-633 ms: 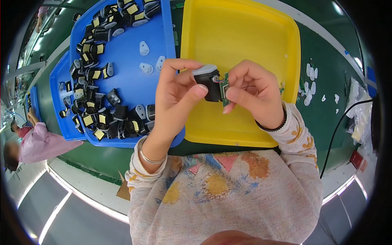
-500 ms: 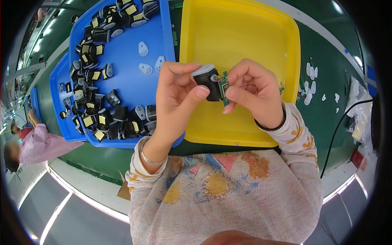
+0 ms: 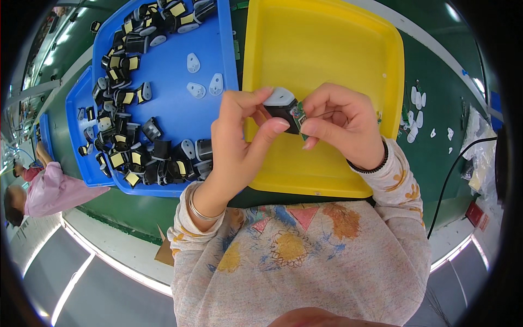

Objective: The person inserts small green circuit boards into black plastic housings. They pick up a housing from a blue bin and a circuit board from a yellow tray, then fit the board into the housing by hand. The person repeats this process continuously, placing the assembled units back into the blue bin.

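Above the yellow tray [image 3: 321, 180], my left hand [image 3: 239, 131] grips a black plastic housing [image 3: 282, 111] with a light grey end cap, thumb on one side and fingers on the other. My right hand [image 3: 346, 122] pinches a small green circuit board [image 3: 299, 115] by its edge, between thumb and fingers. The board lies against the housing's right side and partly hides it. A thin dark wire [image 3: 333, 113] curves out by my right fingers. Whether the board sits inside the housing or only against it, I cannot tell.
A blue tray [image 3: 180, 125] on the left holds many similar black housings with yellow patches, plus several loose grey caps [image 3: 216, 84]. White oval pieces [image 3: 418, 120] lie on the green table [image 3: 436, 71] at right, near a black cable [image 3: 448, 174]. A person in pink [image 3: 60, 188] sits far left.
The housing has tilted so its grey cap faces up more. The circuit board has come closer against the housing's side, and both hands have shifted slightly right.
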A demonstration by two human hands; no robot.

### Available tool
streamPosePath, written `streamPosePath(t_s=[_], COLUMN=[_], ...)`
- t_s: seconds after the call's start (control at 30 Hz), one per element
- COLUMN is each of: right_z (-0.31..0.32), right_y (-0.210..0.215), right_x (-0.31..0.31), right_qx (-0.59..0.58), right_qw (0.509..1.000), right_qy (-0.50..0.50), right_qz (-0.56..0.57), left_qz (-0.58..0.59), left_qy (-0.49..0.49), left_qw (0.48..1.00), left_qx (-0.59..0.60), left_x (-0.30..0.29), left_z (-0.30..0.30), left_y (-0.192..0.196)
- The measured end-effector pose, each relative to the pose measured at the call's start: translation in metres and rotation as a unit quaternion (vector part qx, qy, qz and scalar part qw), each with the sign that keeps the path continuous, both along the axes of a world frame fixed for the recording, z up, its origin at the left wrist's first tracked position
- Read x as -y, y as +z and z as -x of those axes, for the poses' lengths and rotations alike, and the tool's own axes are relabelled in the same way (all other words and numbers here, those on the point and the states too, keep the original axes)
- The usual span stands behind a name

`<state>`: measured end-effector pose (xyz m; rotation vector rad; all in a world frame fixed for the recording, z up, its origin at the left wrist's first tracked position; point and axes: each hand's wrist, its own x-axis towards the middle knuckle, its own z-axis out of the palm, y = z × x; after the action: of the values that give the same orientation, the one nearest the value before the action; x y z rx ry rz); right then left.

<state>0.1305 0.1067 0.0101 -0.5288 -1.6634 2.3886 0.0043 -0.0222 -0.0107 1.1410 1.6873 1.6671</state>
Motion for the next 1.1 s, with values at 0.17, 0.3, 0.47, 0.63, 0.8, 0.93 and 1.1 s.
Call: streamPosePath(t_s=[0.17,0.3,0.47,0.63,0.8,0.93,1.1], right_z=[-0.001,0.000,-0.001,0.000,0.000,-0.001,0.001], right_y=[0.002,0.002,0.001,0.002,-0.001,0.002,0.007], right_x=[-0.005,-0.007,-0.003,0.012,0.017,0.016,0.012], right_qx=[0.020,0.051,0.045,0.001,-0.046,-0.038,-0.020], right_qw=[0.999,0.995,0.996,0.928,0.841,0.846,0.893], right_qy=[0.049,0.079,0.064,-0.048,-0.093,-0.078,-0.037], right_qz=[0.006,0.027,0.039,-0.370,-0.531,-0.526,-0.448], left_qz=[-0.005,0.009,0.023,-0.014,-0.031,-0.024,-0.012], left_qy=[0.002,-0.021,-0.054,-0.117,-0.133,-0.116,-0.096], left_qw=[0.997,0.992,0.985,0.991,0.984,0.988,0.991], left_qx=[-0.074,-0.121,-0.162,0.068,0.117,0.101,0.096], left_x=[-0.001,0.000,0.001,-0.001,-0.005,-0.002,0.001], left_z=[0.002,0.006,0.010,0.003,-0.001,0.000,0.003], left_y=[-0.002,-0.001,0.000,0.006,0.006,0.004,0.007])
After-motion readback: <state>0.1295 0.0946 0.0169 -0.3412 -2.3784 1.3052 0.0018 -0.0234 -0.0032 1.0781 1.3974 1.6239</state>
